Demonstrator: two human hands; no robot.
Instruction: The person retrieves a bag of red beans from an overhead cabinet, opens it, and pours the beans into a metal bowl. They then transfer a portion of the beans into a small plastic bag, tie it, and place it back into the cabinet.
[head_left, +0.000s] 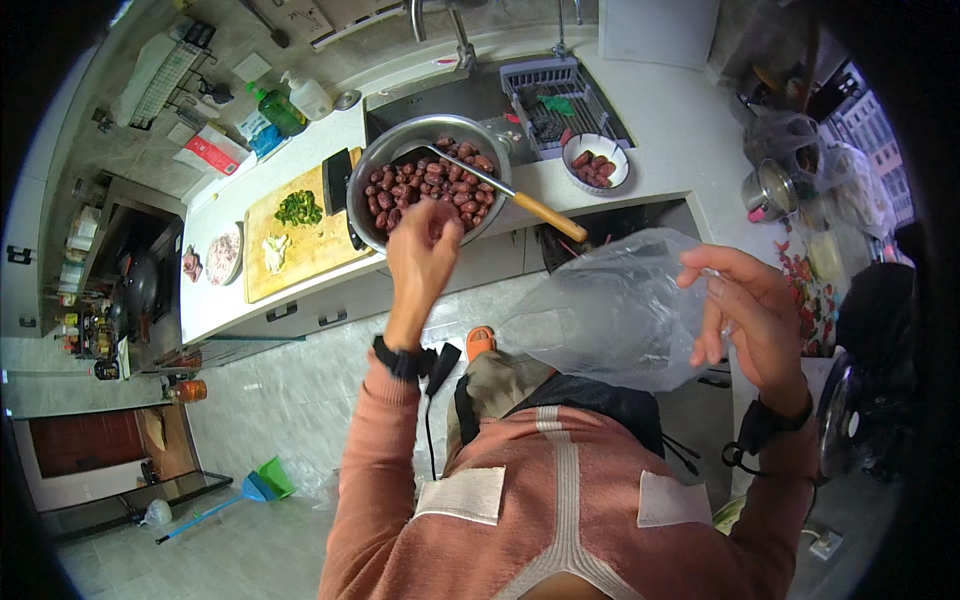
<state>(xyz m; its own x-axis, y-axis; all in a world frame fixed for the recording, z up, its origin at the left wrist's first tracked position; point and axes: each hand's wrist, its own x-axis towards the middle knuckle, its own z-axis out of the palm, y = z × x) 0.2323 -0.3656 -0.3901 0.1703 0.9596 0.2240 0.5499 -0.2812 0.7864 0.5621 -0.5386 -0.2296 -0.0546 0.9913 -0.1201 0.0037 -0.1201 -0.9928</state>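
My left hand is over the near edge of a large metal bowl, its fingers curled above the dried red dates; whether it grips any is hidden. My right hand holds the rim of a clear plastic bag, which hangs open-bodied to the left of it. In the big bowl a utensil with a wooden handle rests across the dates, its handle sticking out over the bowl's right edge. A small white bowl with more dates stands to the right, beside the sink.
A wooden cutting board holds chopped greens and white pieces, with a plate of meat to its left. A drying basket sits in the sink. A metal pot stands far right; a dustpan lies on the floor.
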